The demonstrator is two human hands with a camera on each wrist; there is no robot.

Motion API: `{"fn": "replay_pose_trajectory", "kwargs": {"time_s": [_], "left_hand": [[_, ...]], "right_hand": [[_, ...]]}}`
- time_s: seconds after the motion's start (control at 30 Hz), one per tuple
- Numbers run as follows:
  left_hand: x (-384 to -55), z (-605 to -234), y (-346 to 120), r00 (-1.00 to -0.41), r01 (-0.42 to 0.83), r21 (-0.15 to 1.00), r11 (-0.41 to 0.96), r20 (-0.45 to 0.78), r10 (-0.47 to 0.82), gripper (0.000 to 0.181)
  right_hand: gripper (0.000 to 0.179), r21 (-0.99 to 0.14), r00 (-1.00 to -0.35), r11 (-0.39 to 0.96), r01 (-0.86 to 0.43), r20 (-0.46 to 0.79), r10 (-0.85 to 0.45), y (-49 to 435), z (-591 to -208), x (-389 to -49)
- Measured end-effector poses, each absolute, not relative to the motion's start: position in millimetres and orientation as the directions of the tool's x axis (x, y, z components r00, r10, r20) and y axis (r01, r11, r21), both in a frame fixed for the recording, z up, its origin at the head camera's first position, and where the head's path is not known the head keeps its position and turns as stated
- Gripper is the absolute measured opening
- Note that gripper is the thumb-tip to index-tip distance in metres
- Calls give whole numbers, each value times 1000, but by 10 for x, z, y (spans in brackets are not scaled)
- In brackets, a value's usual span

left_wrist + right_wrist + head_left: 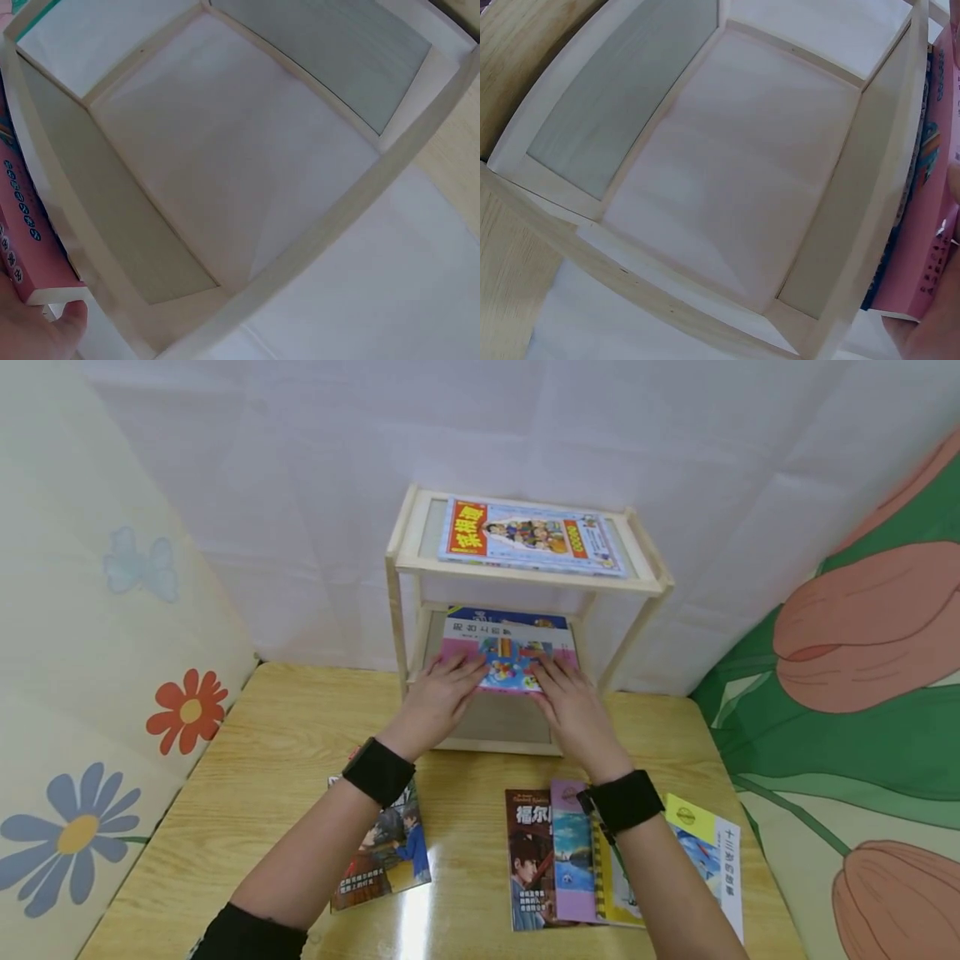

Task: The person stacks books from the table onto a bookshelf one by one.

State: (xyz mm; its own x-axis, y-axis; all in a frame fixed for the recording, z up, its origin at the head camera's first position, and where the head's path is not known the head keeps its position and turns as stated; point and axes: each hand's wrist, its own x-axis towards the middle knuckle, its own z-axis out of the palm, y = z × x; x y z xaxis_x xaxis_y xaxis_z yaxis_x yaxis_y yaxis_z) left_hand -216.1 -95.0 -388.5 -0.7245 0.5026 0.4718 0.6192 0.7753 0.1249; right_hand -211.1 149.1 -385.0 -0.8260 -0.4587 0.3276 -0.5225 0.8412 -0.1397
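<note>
On the middle shelf of the small wooden rack (517,581) lies a pink book (504,675) with a colourful cover picture. My left hand (442,697) holds its left end, fingers on the cover. The left wrist view has that thumb at the corner of the pink spine (34,247). At the other end my right hand (577,710) holds the same book, fingers on top and thumb at its lower edge (900,315). Behind the pink part shows a white band with dark lettering, then a dark blue book (517,617).
A light blue comic book (532,537) lies on the rack's top shelf. Beneath my left forearm is a dark-covered book (401,852) on the wooden table (285,727). Near my right forearm lie a brown book (531,860), a lilac book (570,860) and a yellow-and-white book (708,852).
</note>
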Motion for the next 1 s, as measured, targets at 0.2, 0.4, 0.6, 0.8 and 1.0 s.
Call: {"fn": "replay_pose_trajectory", "kwargs": {"time_s": [0.2, 0.4, 0.6, 0.8, 1.0], "left_hand": [[-2206, -3877, -948, -737, 607, 144, 781, 469, 486, 38], [-2268, -3867, -947, -762, 576, 161, 801, 461, 455, 38], [-2320, -3852, -929, -776, 569, 178, 803, 439, 453, 39], [-2344, -3844, -910, -789, 553, 189, 811, 431, 438, 39], [-2371, -3863, -876, -797, 541, 193, 819, 430, 425, 39]], "right_hand": [[51, -123, -836, 858, -498, 332, -437, 1470, -3857, -2195], [52, -113, -835, 863, -492, 341, -432, 1444, -3859, -2276], [50, -107, -827, 858, -502, 349, -440, 1446, -3853, -2346], [50, -114, -827, 856, -504, 349, -440, 1450, -3854, -2401], [51, -125, -835, 857, -500, 331, -439, 1466, -3867, -2441]]}}
